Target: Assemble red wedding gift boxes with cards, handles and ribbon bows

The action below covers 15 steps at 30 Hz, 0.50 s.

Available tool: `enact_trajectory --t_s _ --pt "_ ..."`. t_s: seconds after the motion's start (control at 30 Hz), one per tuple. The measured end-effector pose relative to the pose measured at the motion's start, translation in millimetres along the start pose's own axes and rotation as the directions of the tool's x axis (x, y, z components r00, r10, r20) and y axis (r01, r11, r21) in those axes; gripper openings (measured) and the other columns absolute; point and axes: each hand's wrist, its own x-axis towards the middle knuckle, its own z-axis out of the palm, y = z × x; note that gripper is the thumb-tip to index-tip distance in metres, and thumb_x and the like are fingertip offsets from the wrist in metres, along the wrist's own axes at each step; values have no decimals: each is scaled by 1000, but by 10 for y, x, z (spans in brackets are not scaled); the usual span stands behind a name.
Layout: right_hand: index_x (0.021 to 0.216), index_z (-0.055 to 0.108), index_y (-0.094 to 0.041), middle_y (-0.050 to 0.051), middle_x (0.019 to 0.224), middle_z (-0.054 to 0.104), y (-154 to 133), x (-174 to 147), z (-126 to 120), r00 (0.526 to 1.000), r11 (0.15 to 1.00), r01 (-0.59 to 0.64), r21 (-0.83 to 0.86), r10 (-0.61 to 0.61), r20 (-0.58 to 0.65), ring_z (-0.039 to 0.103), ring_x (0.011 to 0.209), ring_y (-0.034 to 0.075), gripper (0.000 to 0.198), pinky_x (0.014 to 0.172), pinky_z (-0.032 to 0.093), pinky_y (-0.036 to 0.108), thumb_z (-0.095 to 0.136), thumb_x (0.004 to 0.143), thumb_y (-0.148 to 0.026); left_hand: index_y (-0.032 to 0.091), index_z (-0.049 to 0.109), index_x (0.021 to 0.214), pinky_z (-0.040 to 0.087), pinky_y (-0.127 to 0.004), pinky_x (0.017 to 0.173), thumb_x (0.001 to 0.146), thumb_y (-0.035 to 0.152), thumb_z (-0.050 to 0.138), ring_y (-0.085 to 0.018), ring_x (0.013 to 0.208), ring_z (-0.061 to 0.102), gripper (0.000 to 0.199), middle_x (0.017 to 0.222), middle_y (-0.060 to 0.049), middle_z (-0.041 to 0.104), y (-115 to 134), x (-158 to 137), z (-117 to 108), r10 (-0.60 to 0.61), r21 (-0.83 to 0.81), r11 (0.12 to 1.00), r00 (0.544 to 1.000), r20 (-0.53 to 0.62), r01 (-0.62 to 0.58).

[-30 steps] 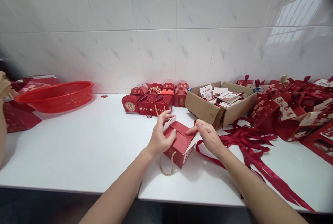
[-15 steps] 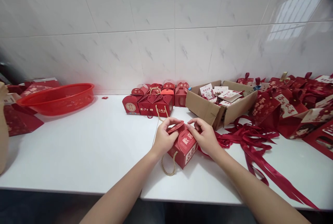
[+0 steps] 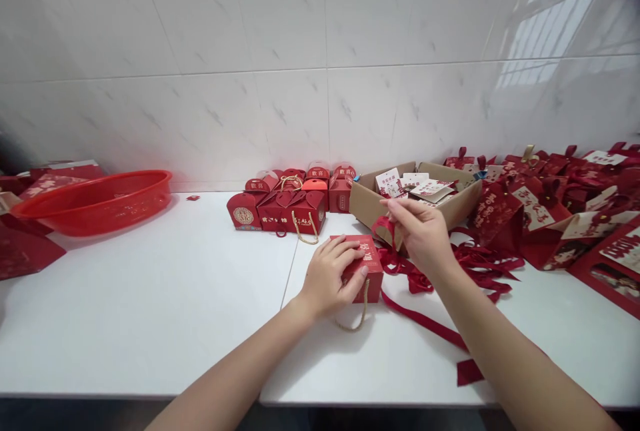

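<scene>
A small red gift box (image 3: 373, 257) with gold lettering and a twisted rope handle (image 3: 364, 314) sits on the white table. My left hand (image 3: 333, 274) lies over its top and near side, fingers curved across the lid and thumb against the side, gripping it. Raised to the right of the box, my right hand (image 3: 423, 227) pinches a dark red ribbon (image 3: 387, 227) between thumb and fingertips. More red ribbons (image 3: 475, 257) lie tangled beyond that hand, and one long strip (image 3: 425, 324) runs under my right forearm.
Several red gift boxes (image 3: 295, 212) stand together near the tiled wall. An open cardboard box (image 3: 367, 205) holds printed cards (image 3: 433, 189). Red ribbon-topped boxes (image 3: 537, 207) crowd the right side; a red plastic basin (image 3: 100, 207) stands at left. A seam (image 3: 289, 277) divides the tabletop.
The box has been turned and its lid now lies flat under my left hand. My right hand has left the box, moved up and right, and taken hold of a ribbon.
</scene>
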Motion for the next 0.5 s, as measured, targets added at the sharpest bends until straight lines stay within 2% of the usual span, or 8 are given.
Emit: enact_trajectory --t_s 0.07,0.13,0.17,0.2,0.23,0.3,0.4,0.5 --pt "72 70 -19 -3 57 49 -244 121 -19 995 996 7 86 -15 96 47 55 9 20 52 40 22 66 76 -38 21 61 104 36 -43 102 89 33 41 -23 112 53 28 114 -7 62 107 176 -74 -127 -94 988 991 -32 124" --pt "69 69 -19 -3 55 45 -469 229 -26 977 994 -22 105 -1 215 43 49 7 22 44 34 21 65 76 -39 19 57 111 35 -41 103 93 36 28 -21 116 50 38 119 -9 58 243 408 -212 -274 -272 933 956 -106 237" --pt "70 69 -19 -3 55 44 -563 267 -24 964 995 -36 94 10 266 42 48 7 21 42 31 21 66 76 -39 18 57 110 35 -40 103 94 39 25 -21 117 49 42 120 -9 58 316 528 -294 -310 -381 887 948 -77 259" --pt "73 70 -20 -4 55 43 -639 291 -18 957 996 -30 85 4 291 41 48 7 19 41 31 22 66 76 -38 18 60 105 36 -39 102 94 41 24 -22 117 50 44 119 -8 59 390 641 -378 -313 -481 827 949 36 291" --pt "75 70 -20 -4 55 42 -694 301 -8 957 996 -9 84 -16 290 42 49 8 18 41 31 22 66 76 -37 17 62 97 38 -38 100 93 43 26 -22 112 54 45 112 -8 63 461 740 -458 -280 -556 759 941 191 339" --pt "75 70 -21 -4 53 40 -747 291 11 969 991 77 108 -100 226 43 50 9 15 44 33 23 65 76 -35 14 61 79 45 -37 91 91 42 33 -21 93 62 41 91 -9 67 577 874 -591 -134 -653 604 866 481 456" --pt "71 70 -22 -5 48 34 -732 263 2 965 970 216 115 -230 130 37 46 8 15 45 32 25 63 79 -33 15 51 66 47 -26 62 87 33 47 -12 55 58 28 57 -1 59 662 921 -723 -1 -684 511 797 604 520" --pt "69 71 -24 -6 45 31 -701 285 -64 949 951 305 48 -308 72 31 43 8 14 46 31 26 65 79 -32 16 47 67 24 -18 37 82 32 60 -3 34 32 25 43 8 39 675 869 -818 -12 -647 524 764 645 554"
